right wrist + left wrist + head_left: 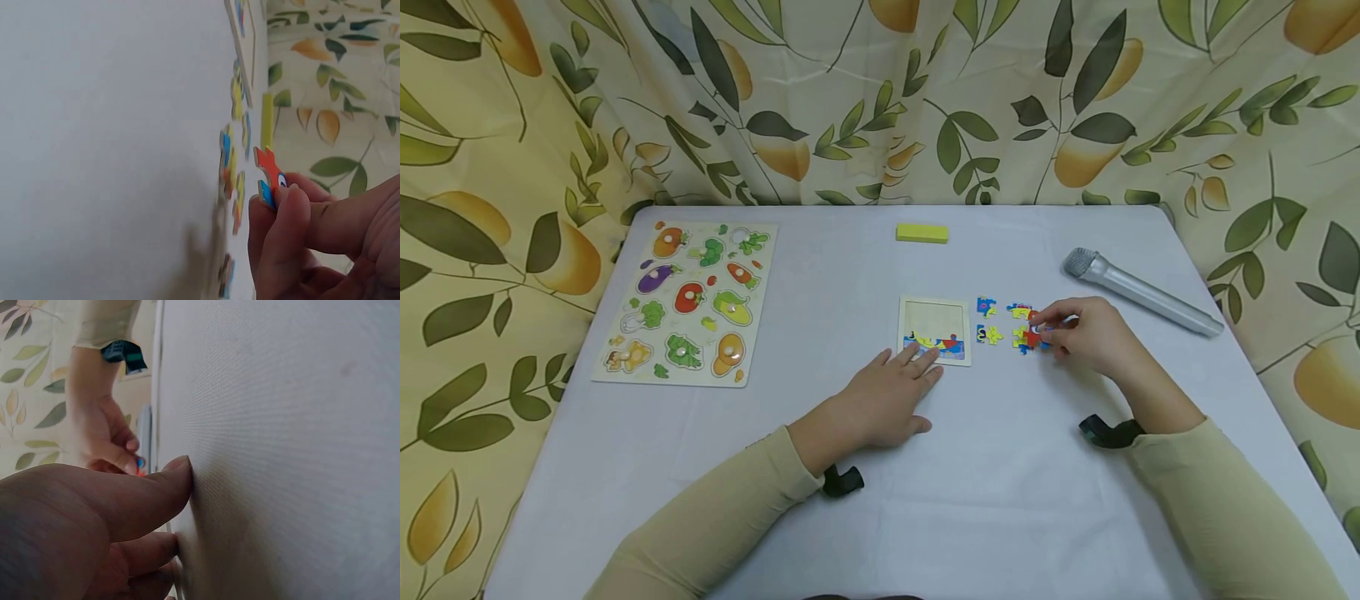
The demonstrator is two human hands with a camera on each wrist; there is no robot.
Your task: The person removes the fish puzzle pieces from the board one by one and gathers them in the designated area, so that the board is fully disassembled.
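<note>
My right hand (1084, 332) pinches a red and blue puzzle piece (270, 174) between thumb and fingers, raised off the cloth in the right wrist view. Below and left of it lie several loose puzzle pieces (994, 335), yellow, blue and red. A small square puzzle frame (934, 301) stands left of these, its bottom row filled with joined pieces (953, 345). My left hand (891, 396) lies with fingers extended, fingertips on the frame's lower edge and lower pieces. In the left wrist view its thumb (156, 494) touches the tablecloth.
A vegetable peg board (681, 304) lies at the left of the white table. At the back sits a yellow block (922, 233). A silver toy microphone (1142, 292) lies at the right, beyond my right hand. Patterned curtain (850, 100) hangs behind the table.
</note>
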